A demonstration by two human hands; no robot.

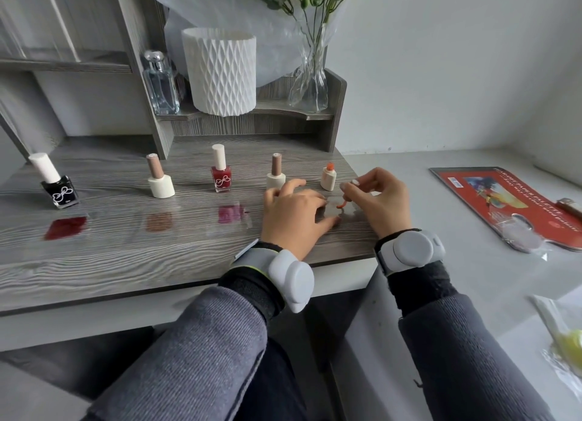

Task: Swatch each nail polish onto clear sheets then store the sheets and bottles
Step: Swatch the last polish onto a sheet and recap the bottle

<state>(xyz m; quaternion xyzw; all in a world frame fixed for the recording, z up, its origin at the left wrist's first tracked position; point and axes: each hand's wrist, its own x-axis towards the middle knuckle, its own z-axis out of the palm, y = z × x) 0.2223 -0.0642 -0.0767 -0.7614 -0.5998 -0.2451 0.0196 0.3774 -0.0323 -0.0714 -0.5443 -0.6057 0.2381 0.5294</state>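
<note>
**Q:** How do your hands lie?

**A:** Your left hand (293, 219) rests on the worktop (126, 263). Its fingers (327, 223) are straight and spread, and their tips press the left edge of a clear sheet (354, 215). Your right hand (378, 200) pinches the brush (341, 203) by its cap between thumb and forefinger. The orange-loaded tip touches the sheet, which lies between the two hands near the worktop's right edge.

**Q:** Where do the bottles stand?

**A:** Five stand in a row behind the hands. From the left they are a black bottle (58, 184), a beige bottle (160, 178), a red bottle (221, 171), a second beige bottle (276, 171) and an open bottle (328, 178). The open bottle has an orange neck and stands just behind the sheet.

**Q:** And the finished swatches?

**A:** A dark red swatch (65, 227) lies before the black bottle. A brown swatch (159, 222) lies before the first beige bottle, and a pink swatch (231, 214) before the red bottle. The film around each is only faintly visible.

**Q:** What else appears?

**A:** A red pad (504, 206) lies on the grey surface to the right, well apart from the hands. On the shelf (252, 113) behind stand a perfume bottle (160, 83), a white vase (222, 74) and a glass vase (310, 83).
</note>
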